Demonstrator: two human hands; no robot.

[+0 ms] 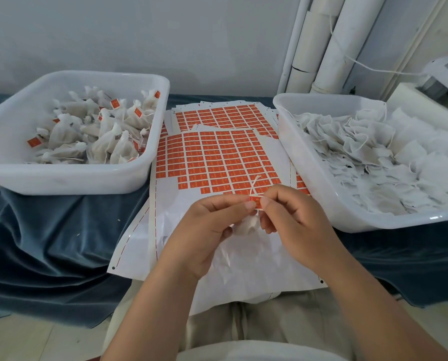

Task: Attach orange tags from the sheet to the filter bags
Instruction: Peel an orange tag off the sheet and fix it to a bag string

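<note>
Both hands meet over the near part of the sticker sheet (217, 157), which carries rows of orange tags. My left hand (207, 227) and my right hand (293, 217) pinch one orange tag (256, 199) between thumbs and forefingers, folded round a white string (255, 182) that sticks up from it. A small white filter bag (246, 226) hangs under the tag between my palms, partly hidden by my fingers.
A white tub (69, 178) at the left holds tagged filter bags. Another white tub (348, 214) at the right holds untagged bags. A second tag sheet (225, 115) lies behind the first. Blue cloth (48, 243) covers the surface. White pipes (322, 48) stand at the back.
</note>
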